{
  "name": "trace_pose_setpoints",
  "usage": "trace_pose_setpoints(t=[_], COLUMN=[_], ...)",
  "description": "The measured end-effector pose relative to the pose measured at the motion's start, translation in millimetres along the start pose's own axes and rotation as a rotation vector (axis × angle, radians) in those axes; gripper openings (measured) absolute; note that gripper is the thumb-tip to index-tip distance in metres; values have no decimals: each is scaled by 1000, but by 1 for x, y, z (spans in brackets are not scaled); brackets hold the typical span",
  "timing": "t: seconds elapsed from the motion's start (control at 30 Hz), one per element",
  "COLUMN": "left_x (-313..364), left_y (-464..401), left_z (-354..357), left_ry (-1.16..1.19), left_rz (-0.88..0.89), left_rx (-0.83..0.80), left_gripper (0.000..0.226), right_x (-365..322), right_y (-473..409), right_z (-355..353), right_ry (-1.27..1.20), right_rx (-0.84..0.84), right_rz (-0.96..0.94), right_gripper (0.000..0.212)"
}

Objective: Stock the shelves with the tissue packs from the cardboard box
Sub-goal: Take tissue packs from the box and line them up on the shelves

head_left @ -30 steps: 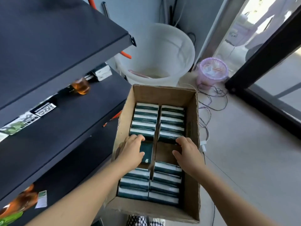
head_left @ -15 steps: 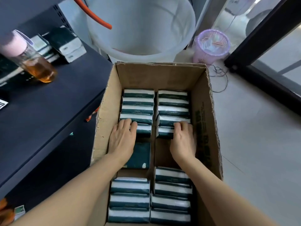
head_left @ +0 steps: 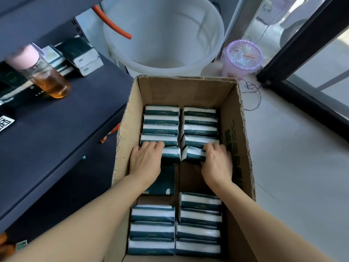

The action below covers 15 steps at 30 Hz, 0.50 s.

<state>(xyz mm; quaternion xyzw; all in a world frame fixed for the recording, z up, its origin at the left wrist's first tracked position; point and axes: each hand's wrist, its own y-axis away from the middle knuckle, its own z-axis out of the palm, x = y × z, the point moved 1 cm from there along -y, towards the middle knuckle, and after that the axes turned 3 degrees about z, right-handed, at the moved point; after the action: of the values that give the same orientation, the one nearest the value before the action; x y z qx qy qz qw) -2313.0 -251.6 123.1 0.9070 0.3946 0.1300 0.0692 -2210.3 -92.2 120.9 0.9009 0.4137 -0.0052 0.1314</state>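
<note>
Both my hands are down in the cardboard box (head_left: 130, 129), apart. L hand (head_left: 146, 161) curls over a tissue pack (head_left: 171, 155) in the left row; R hand (head_left: 217, 163) grips the tilted pack (head_left: 194, 155) in the right row. More packs (head_left: 153, 229) stand on edge near & far. Shelf (head_left: 52, 133) at left w/ a drink bottle (head_left: 47, 76).

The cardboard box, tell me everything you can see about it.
The cardboard box is plain brown corrugated card, open at the top, with worn, frayed edges and green print inside its right wall. It stands on the pale floor beside the dark shelf, below a white tub. Two columns of dark green and white tissue packs stand on edge inside, with a gap mid-box where one pack lies flat. The left hand and right hand reach in, each gripping a pack at the gap's far edge.
</note>
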Motion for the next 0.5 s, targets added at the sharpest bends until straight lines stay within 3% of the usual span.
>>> trace_pose_setpoints(t=[0.27,0.5], left_x=[11,11], left_y=[29,83], left_z=[-107,-227], left_ry=[307,378], left_rz=[-142,-315], left_rx=[11,86], left_gripper=[27,17], right_x=[-1,-17], right_y=[23,45], right_z=[-112,-227], right_ry=[-280,-419], right_rx=[-43,-15], right_rz=[-54,-220], right_gripper=[42,33])
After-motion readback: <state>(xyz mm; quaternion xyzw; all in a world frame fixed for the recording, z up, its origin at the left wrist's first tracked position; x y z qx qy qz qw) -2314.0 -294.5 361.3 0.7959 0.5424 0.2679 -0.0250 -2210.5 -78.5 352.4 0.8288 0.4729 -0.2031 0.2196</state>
